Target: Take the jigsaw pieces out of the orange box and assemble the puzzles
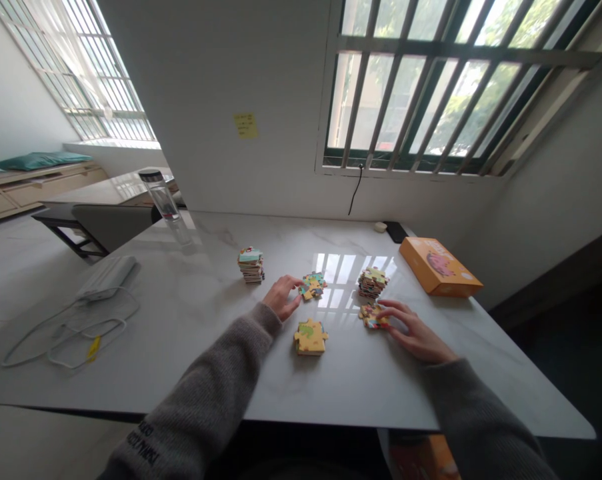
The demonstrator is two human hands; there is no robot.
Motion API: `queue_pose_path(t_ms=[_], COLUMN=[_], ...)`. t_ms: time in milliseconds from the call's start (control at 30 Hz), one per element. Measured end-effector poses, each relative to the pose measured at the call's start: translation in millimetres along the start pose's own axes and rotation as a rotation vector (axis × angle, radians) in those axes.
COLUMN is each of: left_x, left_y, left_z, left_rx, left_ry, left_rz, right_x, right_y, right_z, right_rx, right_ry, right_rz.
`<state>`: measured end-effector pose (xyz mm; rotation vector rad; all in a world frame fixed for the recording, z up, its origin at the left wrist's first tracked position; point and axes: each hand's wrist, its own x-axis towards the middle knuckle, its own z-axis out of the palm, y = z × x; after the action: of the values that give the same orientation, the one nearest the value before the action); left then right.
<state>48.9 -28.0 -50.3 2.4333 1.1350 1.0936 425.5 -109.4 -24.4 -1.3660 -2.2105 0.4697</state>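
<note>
My left hand [283, 297] has its fingers apart, with the fingertips at the left edge of a few joined puzzle pieces [313, 285] lying on the table. The fingers of my right hand [411, 328] are spread, and their tips touch a colourful puzzle piece [373, 316]. Just behind that piece stands a tall stack of puzzle pieces [373, 283]. Another tall stack [251, 265] is left of and beyond my left hand. Nearer the front edge, between my hands, sits a low stack topped by a yellow piece with a green figure [311, 337].
An orange box [439, 267] lies at the right, with a black phone [395, 232] and a small white object [380, 227] behind it. At the left are a white device [107, 279] with a looped cable and a glass bottle [161, 195]. The table's front edge [341, 423] runs close to me.
</note>
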Motion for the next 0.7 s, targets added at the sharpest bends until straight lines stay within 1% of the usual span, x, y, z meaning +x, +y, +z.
queue_pose_path(t_ms=[67,133,267,333,400,467,533,600,700], left_x=[1,2,5,6,7,8,9,9,9], left_y=[-6,-7,-1,2,1,0,-1,1,12], left_z=[1.2,2.9,9.0,12.4,15.2,16.5,15.6,12.4,3.9], left_rx=[0.064,0.111,0.181,0.204,0.208,0.177,0.107,0.024,-0.043], left_ry=[0.010,0.004,-0.074,-0.107,-0.112,-0.097,-0.058,-0.002,0.069], left_rz=[-0.038,-0.058,-0.062,-0.075,-0.096,-0.124,-0.137,-0.107,-0.021], right_x=[0,0,3,6,9,12,16,22,35], right_y=[0,-1,-7,-14,-21,-28,-34,-40,-52], right_z=[0,-1,0,4,8,13,18,22,29], right_rx=[0.000,0.003,0.016,0.033,0.043,0.049,0.045,0.014,-0.033], right_ry=[0.009,0.054,0.193,0.227,0.242,0.242,0.231,0.229,0.220], right_rz=[0.002,-0.007,-0.049,-0.076,-0.107,-0.132,-0.149,-0.167,-0.234])
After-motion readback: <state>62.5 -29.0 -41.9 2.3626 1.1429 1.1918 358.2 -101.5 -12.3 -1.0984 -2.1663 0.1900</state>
